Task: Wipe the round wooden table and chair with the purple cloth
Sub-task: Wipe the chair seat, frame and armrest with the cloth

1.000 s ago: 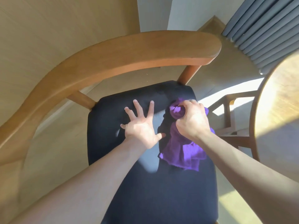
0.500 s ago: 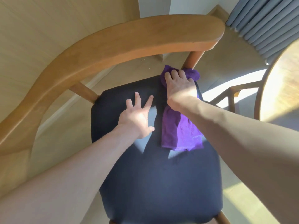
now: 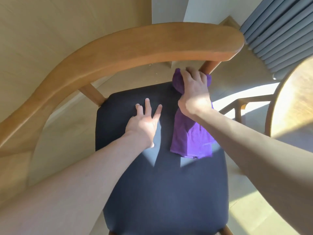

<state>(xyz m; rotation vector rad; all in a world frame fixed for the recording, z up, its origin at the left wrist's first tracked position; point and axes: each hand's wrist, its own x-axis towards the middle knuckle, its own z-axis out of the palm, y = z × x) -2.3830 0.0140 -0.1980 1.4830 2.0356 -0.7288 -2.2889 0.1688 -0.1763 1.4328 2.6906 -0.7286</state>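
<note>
No brand, label or readable writing is being shown on any surface; only a faint line of stitching is being seen on the purple cloth [image 3: 190,136].

The left hand [image 3: 143,123] is being laid flat on the dark seat cushion [image 3: 162,192] of the chair [image 3: 135,48], palm down, with the fingers [image 3: 147,106] straight and spread apart, pointing to the far side. Nothing is being gripped by it. Its forearm is being stretched in from the near left.

The right hand [image 3: 194,92] is being pressed on the far end of the cloth, at the far right corner of the seat, just beside the wooden post [image 3: 209,67] that is carrying the curved backrest rail. The fingers are being curled down over the bunched cloth, so the cloth is being held under them (the fingertips themselves are hidden behind the fabric, and it cannot be told whether the post is being touched). The right forearm is being extended in from the near right, lit by strong sunlight.

The rest of the cloth is being left trailing toward the near side, lying flat on the right part of the cushion, under the right wrist.

The round wooden table [image 3: 293,102] is being partly seen at the right edge, near the chair, and grey pleated curtains [image 3: 277,31] are being seen at the far right.
</note>
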